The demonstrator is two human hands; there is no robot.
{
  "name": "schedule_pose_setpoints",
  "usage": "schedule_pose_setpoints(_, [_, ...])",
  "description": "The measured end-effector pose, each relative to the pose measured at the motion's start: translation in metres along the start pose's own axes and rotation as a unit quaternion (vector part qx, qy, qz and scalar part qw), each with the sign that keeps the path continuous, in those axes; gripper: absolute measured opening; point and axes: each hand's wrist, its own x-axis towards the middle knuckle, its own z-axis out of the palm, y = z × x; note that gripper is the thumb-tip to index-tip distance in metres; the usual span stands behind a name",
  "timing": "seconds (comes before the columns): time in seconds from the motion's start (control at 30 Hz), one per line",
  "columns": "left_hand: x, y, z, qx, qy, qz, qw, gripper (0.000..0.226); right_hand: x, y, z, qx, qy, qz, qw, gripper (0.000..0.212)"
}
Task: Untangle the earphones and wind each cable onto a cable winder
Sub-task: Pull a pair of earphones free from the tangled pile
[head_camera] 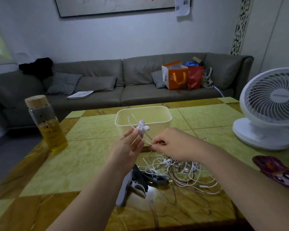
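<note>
One bottle holds yellow liquid; left hand pinches the winder, right hand pinches the cable.

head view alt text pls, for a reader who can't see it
A person's left hand pinches a small white cable winder above a yellow-green table while the right hand pinches a white cable running to it. A tangle of earphone cables lies below the hands, a white tub behind them, a fan to the right.
</note>
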Motion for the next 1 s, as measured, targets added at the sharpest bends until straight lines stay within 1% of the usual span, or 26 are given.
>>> schedule_pose_setpoints(0.03, [0.005, -0.003, -0.005, 0.027, -0.004, 0.011, 1.000, 0.021, 0.002, -0.002, 0.000, -0.021, -0.003, -0.015, 1.000, 0.026])
schedule_pose_setpoints(0.07, [0.010, -0.007, -0.013, 0.086, -0.004, 0.028, 0.996, 0.030, 0.004, -0.004, -0.001, -0.031, 0.007, -0.027, 0.999, 0.029])
schedule_pose_setpoints(0.1, [0.015, -0.010, -0.020, 0.169, -0.001, 0.048, 0.984, 0.036, 0.006, -0.004, -0.002, -0.023, 0.030, -0.034, 0.999, 0.027])
schedule_pose_setpoints(0.13, [0.018, -0.014, -0.027, 0.259, 0.003, 0.073, 0.963, 0.036, 0.009, -0.004, -0.004, -0.007, 0.066, -0.035, 0.997, 0.022])
schedule_pose_setpoints(0.17, [0.022, -0.018, -0.033, 0.325, 0.003, 0.094, 0.941, 0.032, 0.013, 0.000, -0.006, 0.010, 0.106, -0.031, 0.994, 0.020])
schedule_pose_setpoints(0.2, [0.023, -0.022, -0.037, 0.360, -0.004, 0.104, 0.927, 0.029, 0.016, 0.004, -0.009, 0.024, 0.145, -0.024, 0.989, 0.020])
schedule_pose_setpoints(0.23, [0.024, -0.024, -0.039, 0.367, -0.015, 0.104, 0.924, 0.027, 0.018, 0.009, -0.012, 0.041, 0.179, -0.021, 0.983, 0.020])
schedule_pose_setpoints(0.3, [0.026, -0.028, -0.039, 0.356, -0.044, 0.083, 0.930, 0.028, 0.022, 0.023, -0.013, 0.104, 0.230, -0.013, 0.967, 0.019])
schedule_pose_setpoints(0.37, [0.028, -0.032, -0.036, 0.337, -0.091, 0.061, 0.935, 0.035, 0.026, 0.039, -0.008, 0.175, 0.264, 0.004, 0.948, 0.018])
schedule_pose_setpoints(0.4, [0.029, -0.032, -0.033, 0.334, -0.114, 0.055, 0.934, 0.038, 0.028, 0.047, -0.004, 0.208, 0.274, 0.014, 0.939, 0.018])
schedule_pose_setpoints(0.47, [0.032, -0.034, -0.027, 0.361, -0.158, 0.062, 0.917, 0.036, 0.034, 0.065, 0.002, 0.266, 0.275, 0.033, 0.923, 0.020])
schedule_pose_setpoints(0.57, [0.031, -0.035, -0.015, 0.392, -0.199, 0.078, 0.895, 0.032, 0.042, 0.084, 0.012, 0.341, 0.252, 0.053, 0.904, 0.022])
schedule_pose_setpoints(0.67, [0.033, -0.033, -0.006, 0.385, -0.230, 0.091, 0.889, 0.032, 0.053, 0.096, 0.025, 0.447, 0.224, 0.089, 0.862, 0.022])
schedule_pose_setpoints(0.73, [0.040, -0.034, -0.001, 0.358, -0.238, 0.099, 0.897, 0.031, 0.061, 0.104, 0.037, 0.474, 0.204, 0.120, 0.848, 0.020])
schedule_pose_setpoints(0.77, [0.044, -0.034, 0.002, 0.314, -0.234, 0.097, 0.915, 0.031, 0.062, 0.103, 0.041, 0.467, 0.188, 0.127, 0.854, 0.022])
schedule_pose_setpoints(0.83, [0.052, -0.036, 0.009, 0.178, -0.212, 0.061, 0.959, 0.032, 0.064, 0.100, 0.050, 0.443, 0.174, 0.130, 0.869, 0.027])
schedule_pose_setpoints(0.87, [0.055, -0.037, 0.010, 0.117, -0.199, 0.048, 0.972, 0.032, 0.065, 0.099, 0.054, 0.438, 0.166, 0.128, 0.874, 0.032])
schedule_pose_setpoints(0.9, [0.058, -0.040, 0.009, 0.070, -0.181, 0.039, 0.980, 0.031, 0.067, 0.099, 0.057, 0.427, 0.154, 0.125, 0.883, 0.035])
schedule_pose_setpoints(0.93, [0.061, -0.042, 0.007, 0.035, -0.162, 0.031, 0.986, 0.030, 0.067, 0.097, 0.060, 0.399, 0.139, 0.119, 0.899, 0.035])
schedule_pose_setpoints(1.0, [0.068, -0.046, -0.003, -0.010, -0.124, 0.025, 0.992, 0.030, 0.068, 0.093, 0.065, 0.320, 0.097, 0.104, 0.937, 0.026])
